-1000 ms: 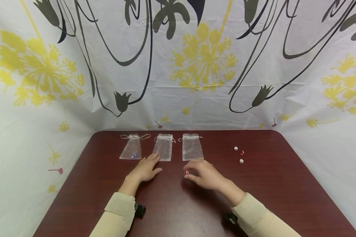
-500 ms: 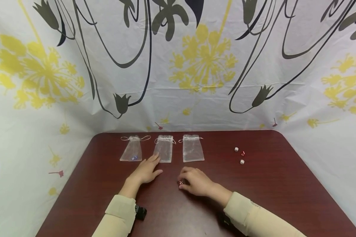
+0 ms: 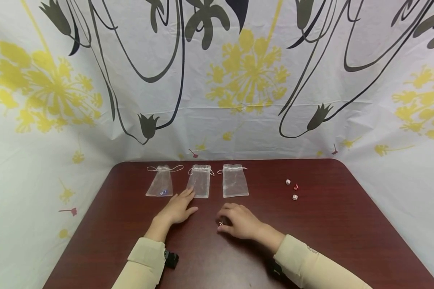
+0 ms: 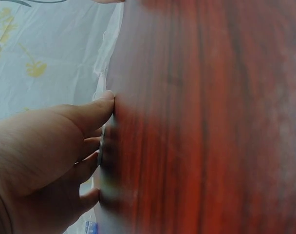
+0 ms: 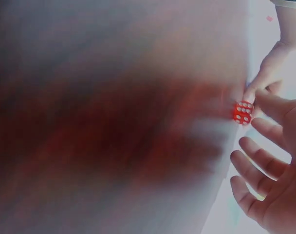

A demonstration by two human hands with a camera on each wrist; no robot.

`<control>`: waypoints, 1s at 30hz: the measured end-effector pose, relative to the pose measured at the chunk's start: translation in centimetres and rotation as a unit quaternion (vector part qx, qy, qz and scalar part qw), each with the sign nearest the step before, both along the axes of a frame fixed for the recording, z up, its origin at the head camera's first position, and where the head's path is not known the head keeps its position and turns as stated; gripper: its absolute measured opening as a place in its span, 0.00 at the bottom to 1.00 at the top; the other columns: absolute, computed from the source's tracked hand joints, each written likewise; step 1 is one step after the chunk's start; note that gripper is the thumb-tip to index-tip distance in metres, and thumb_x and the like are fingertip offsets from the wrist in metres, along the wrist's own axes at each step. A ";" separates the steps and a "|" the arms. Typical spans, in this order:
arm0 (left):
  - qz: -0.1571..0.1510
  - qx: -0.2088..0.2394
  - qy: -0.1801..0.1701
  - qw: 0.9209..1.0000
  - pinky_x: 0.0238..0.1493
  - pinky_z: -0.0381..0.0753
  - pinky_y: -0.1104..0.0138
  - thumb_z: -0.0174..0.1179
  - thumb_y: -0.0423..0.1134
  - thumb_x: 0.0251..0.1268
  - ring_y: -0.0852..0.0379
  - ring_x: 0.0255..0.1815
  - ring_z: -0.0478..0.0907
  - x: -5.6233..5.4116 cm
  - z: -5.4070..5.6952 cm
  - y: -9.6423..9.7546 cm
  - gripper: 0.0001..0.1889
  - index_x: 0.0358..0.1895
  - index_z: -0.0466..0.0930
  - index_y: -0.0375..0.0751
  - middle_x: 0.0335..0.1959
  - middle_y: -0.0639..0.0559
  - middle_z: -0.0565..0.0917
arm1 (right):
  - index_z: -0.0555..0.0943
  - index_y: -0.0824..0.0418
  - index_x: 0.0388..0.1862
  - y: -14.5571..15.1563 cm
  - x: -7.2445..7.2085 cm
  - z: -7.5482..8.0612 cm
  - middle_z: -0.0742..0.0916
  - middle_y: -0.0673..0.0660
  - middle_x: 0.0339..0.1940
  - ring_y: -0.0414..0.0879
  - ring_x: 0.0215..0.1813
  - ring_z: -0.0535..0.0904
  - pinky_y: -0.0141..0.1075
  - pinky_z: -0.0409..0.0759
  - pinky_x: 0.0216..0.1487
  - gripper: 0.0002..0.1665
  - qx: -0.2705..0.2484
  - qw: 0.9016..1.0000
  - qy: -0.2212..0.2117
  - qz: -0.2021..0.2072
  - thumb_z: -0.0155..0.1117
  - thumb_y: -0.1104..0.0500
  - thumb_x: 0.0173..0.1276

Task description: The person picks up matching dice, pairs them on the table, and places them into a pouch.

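Thumb and index fingertip of my right hand (image 3: 240, 220) pinch a red die (image 5: 243, 112) with white pips, low over the middle of the table. Its other fingers are loosely bent in the right wrist view. My left hand (image 3: 175, 208) lies flat with spread fingers, the fingertips on the lower left corner of the middle sheer drawstring bag (image 3: 201, 180). To its left lies another sheer bag (image 3: 160, 182) with blue dice (image 3: 163, 192) inside. A third sheer bag (image 3: 235, 182) lies to the right, beyond my right hand.
On the right of the dark red table (image 3: 329, 224) sit two white dice (image 3: 288, 182) and a red die (image 3: 296, 187) close together. A patterned cloth (image 3: 253, 132) hangs behind the table's far edge.
My right hand has come nearer and a little left with the red die, lower toward the table, and has stayed almost still since half a second ago. My left hand keeps its place.
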State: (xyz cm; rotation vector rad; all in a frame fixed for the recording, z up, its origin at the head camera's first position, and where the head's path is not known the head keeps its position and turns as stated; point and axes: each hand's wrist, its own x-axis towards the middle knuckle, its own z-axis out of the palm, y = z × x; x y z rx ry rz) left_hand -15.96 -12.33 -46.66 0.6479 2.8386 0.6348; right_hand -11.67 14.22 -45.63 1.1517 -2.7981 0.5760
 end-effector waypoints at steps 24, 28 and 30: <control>0.000 0.001 -0.003 1.000 0.76 0.50 0.41 0.58 0.46 0.77 0.41 0.80 0.53 0.2 0.0 0.1 0.32 0.75 0.63 0.31 0.79 0.38 0.59 | 0.85 0.56 0.52 3.3 -4.0 6.4 0.87 0.53 0.47 0.50 0.47 0.85 0.53 0.79 0.48 0.20 -0.061 0.993 0.075 -0.071 0.74 0.49 0.65; 0.000 0.002 -0.003 1.000 0.77 0.50 0.41 0.58 0.45 0.77 0.41 0.80 0.53 0.1 0.0 0.1 0.32 0.76 0.63 0.32 0.79 0.38 0.58 | 0.85 0.57 0.52 4.4 -4.5 6.5 0.87 0.54 0.48 0.49 0.45 0.84 0.51 0.80 0.47 0.19 -0.063 0.991 0.081 -0.081 0.74 0.51 0.65; -0.001 0.002 -0.003 1.000 0.76 0.50 0.41 0.58 0.45 0.76 0.40 0.80 0.53 0.1 0.0 0.1 0.32 0.75 0.63 0.32 0.79 0.38 0.58 | 0.85 0.59 0.52 5.3 -4.8 6.6 0.87 0.55 0.47 0.50 0.44 0.84 0.49 0.80 0.46 0.19 -0.068 0.990 0.083 -0.092 0.74 0.52 0.65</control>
